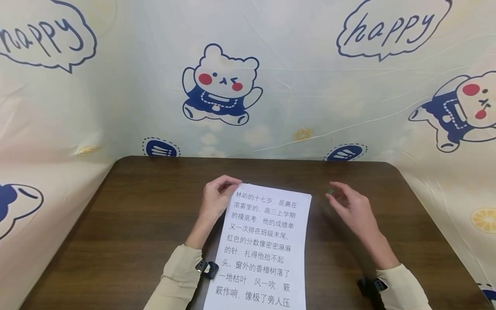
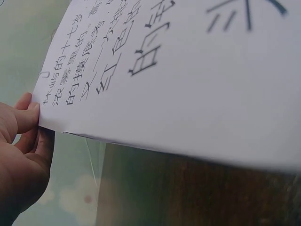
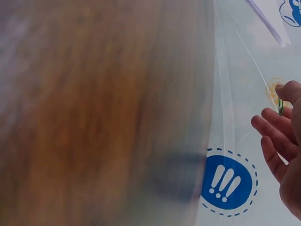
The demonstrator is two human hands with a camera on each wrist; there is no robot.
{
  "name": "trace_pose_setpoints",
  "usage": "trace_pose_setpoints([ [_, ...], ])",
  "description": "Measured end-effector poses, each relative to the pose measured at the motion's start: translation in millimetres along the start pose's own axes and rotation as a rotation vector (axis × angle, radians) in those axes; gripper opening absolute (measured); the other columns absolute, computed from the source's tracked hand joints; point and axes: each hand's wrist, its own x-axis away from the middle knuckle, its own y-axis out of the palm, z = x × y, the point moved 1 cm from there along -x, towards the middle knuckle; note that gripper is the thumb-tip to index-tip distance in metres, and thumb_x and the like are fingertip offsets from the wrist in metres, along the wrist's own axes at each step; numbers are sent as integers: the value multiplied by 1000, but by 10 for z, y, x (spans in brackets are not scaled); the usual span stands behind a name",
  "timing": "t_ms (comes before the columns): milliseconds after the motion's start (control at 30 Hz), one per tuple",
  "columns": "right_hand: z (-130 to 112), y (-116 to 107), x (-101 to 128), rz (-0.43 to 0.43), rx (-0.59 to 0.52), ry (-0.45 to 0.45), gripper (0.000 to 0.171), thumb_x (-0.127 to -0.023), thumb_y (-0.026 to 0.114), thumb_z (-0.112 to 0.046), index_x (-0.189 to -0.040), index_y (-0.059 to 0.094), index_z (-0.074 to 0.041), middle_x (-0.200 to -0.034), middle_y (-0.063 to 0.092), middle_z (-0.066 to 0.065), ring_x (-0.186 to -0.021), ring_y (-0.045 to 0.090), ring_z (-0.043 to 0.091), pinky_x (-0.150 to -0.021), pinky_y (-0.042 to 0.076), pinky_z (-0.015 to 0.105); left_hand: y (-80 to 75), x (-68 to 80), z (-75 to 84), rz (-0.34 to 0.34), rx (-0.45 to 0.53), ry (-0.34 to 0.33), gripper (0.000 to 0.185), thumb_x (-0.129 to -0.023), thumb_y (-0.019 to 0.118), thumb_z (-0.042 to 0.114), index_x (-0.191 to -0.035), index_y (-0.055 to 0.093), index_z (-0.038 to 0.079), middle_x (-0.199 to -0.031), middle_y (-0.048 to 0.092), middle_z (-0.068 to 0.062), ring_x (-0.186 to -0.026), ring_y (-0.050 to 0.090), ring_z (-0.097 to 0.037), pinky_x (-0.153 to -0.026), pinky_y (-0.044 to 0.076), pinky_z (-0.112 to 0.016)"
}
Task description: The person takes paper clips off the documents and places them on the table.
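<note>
Printed sheets of paper [image 1: 263, 245] with lines of Chinese characters lie lengthwise before me, their top edge toward the back. My left hand [image 1: 221, 196] pinches their top left corner between thumb and fingers. A pale paper clip [image 2: 44, 74] sits on the top edge near that corner in the left wrist view. To the right of the sheets and apart from them, my right hand [image 1: 354, 211] is held up. Between its thumb and index finger it pinches a small green paper clip [image 3: 281, 106]; the other fingers are spread. The sheets' layered edge [image 3: 270, 21] shows in the right wrist view.
A dark brown wooden table [image 1: 135, 241] lies under the hands and paper. Behind it hangs a pale backdrop [image 1: 294, 86] printed with cartoon bears and "happy" bubbles, close along the table's back edge. Dark devices are strapped to both wrists.
</note>
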Motion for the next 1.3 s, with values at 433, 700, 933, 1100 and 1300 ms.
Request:
trace_pose_setpoints([
  [433,73,-10,51,-388,109,88,36,-91,74,-29,-122,69,-13,-105,78,7,-93,73,24,-84,58,49,2,5,-12,-4,-3,-8,11,-94,68,5,-99,77,11,-100,75,-8,-85,64,-20,-73,48,-18],
  [700,107,-3,23,-451,137,53,36,-91,74,-29,-122,70,-10,-107,78,10,-91,74,25,-82,59,48,-13,0,-5,-8,20,-20,11,-94,68,6,-99,77,11,-101,75,-8,-88,64,-19,-75,49,-18],
  [933,100,12,-23,-535,216,-24,37,-92,73,-28,-121,70,-7,-109,77,12,-86,73,21,-80,60,46,-10,-1,-9,2,17,-29,11,-94,69,6,-99,77,10,-101,75,-8,-88,64,-18,-76,49,-17],
  [1100,104,25,-4,-535,314,-103,39,-89,77,-26,-121,69,-7,-103,77,12,-80,72,21,-75,60,44,-4,-1,-3,6,5,-38,10,-94,69,6,-99,77,11,-101,75,-8,-88,64,-18,-76,49,-18],
  [1300,122,57,39,-480,348,-193,37,-88,77,-23,-122,69,-8,-108,77,13,-89,74,27,-78,60,45,-8,1,-7,9,4,-35,11,-94,69,6,-99,77,11,-101,75,-8,-88,64,-18,-76,49,-18],
])
